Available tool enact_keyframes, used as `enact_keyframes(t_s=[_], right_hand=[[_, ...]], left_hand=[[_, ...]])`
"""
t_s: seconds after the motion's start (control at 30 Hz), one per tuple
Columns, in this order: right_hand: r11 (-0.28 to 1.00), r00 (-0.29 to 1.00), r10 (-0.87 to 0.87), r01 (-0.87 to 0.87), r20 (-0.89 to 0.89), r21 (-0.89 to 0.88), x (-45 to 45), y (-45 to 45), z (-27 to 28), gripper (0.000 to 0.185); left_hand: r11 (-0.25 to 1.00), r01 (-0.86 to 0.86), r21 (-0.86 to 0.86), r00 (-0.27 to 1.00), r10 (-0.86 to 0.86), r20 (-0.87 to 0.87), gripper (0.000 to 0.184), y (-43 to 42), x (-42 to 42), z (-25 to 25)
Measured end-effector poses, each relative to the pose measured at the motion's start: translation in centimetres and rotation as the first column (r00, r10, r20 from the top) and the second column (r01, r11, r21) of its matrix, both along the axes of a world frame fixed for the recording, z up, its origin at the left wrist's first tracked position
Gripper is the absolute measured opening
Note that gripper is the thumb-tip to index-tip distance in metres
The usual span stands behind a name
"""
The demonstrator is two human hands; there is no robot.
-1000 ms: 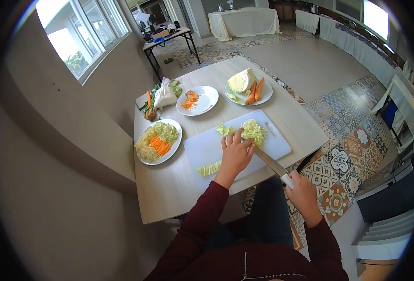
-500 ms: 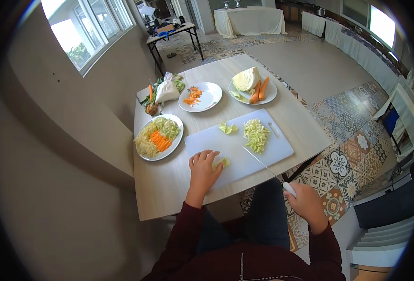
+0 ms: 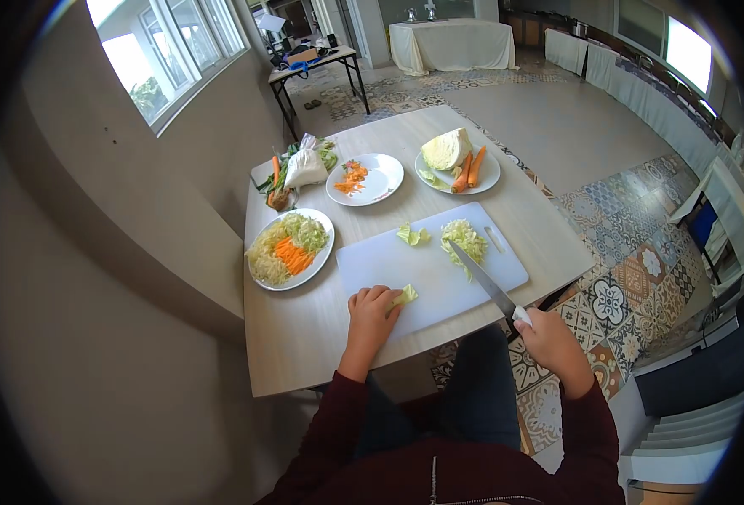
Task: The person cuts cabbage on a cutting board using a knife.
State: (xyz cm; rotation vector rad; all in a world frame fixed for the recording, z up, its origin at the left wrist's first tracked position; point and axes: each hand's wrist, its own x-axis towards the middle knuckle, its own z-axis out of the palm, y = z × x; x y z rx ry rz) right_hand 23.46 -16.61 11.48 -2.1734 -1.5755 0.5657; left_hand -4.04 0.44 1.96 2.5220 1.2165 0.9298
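Observation:
My left hand (image 3: 372, 313) is closed on a pale green cabbage strip (image 3: 405, 296) near the front left of the white cutting board (image 3: 426, 313). Most of the strip is hidden under the fingers. In my right hand (image 3: 549, 337) is the white handle of a knife (image 3: 491, 289), its blade slanting over the board with the tip at a pile of shredded cabbage (image 3: 464, 240). A small cabbage leaf piece (image 3: 413, 236) lies left of the pile.
Left of the board is a plate (image 3: 328, 250) of shredded cabbage and carrot. Behind stand a plate (image 3: 380, 179) with carrot pieces and a plate (image 3: 491, 178) with a cabbage chunk (image 3: 446, 150) and carrots (image 3: 470, 170). A white bag (image 3: 305, 167) lies with vegetables at back left.
My left hand has left the blade and moved left and toward me onto the cabbage strip. The knife first drew back from the shredded pile, then its blade came over the pile's front edge.

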Motion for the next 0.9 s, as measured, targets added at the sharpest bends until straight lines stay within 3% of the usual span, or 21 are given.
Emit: enact_keyframes(t_s=[0.1, 0.2, 0.3, 0.4, 0.5, 0.6, 0.7, 0.9], right_hand=[[0.999, 0.991, -0.029, 0.032, -0.128, 0.026, 0.7, -0.4, -1.7, 0.035], [0.985, 0.914, -0.155, 0.114, -0.374, -0.13, -0.1, -1.0, 0.4, 0.034], [0.99, 0.909, -0.144, 0.129, -0.391, -0.063, 0.1, -1.2, -0.5, 0.033], [0.99, 0.924, -0.116, 0.135, -0.365, 0.027, 0.7, -1.2, -1.8, 0.032], [0.997, 0.984, -0.033, 0.045, -0.174, 0.069, 1.7, -1.2, -3.8, 0.031], [0.986, 0.974, -0.099, 0.123, -0.202, 0.114, 0.6, -1.4, -3.2, 0.031], [0.989, 0.996, -0.059, 0.068, -0.072, 0.132, -0.3, -1.5, -2.2, 0.029], [0.991, 0.997, 0.059, -0.051, -0.058, 0.128, -2.2, -2.1, -2.6, 0.027]], left_hand=[[1.0, 0.002, 0.013, 1.0, -0.002, 0.007, 0.027, -0.2, 0.5, -0.1], [1.0, -0.007, 0.02, 1.0, 0.007, 0.01, 0.027, -0.4, 1.1, -0.3], [0.999, -0.022, 0.037, 0.999, 0.021, 0.024, 0.028, -0.7, 1.4, -0.7], [0.996, -0.044, 0.084, 0.998, 0.04, 0.043, 0.03, -0.8, 1.6, -1.1], [0.994, -0.056, 0.095, 0.997, 0.051, 0.061, 0.031, -1.3, 1.5, -1.0], [0.994, -0.057, 0.095, 0.996, 0.05, 0.075, 0.032, -1.4, 1.6, -0.8], [0.994, -0.051, 0.101, 0.997, 0.044, 0.069, 0.032, -1.5, 1.5, -0.9], [0.995, 0.011, 0.102, 0.997, -0.02, 0.08, 0.029, -1.2, 1.4, -0.9]])
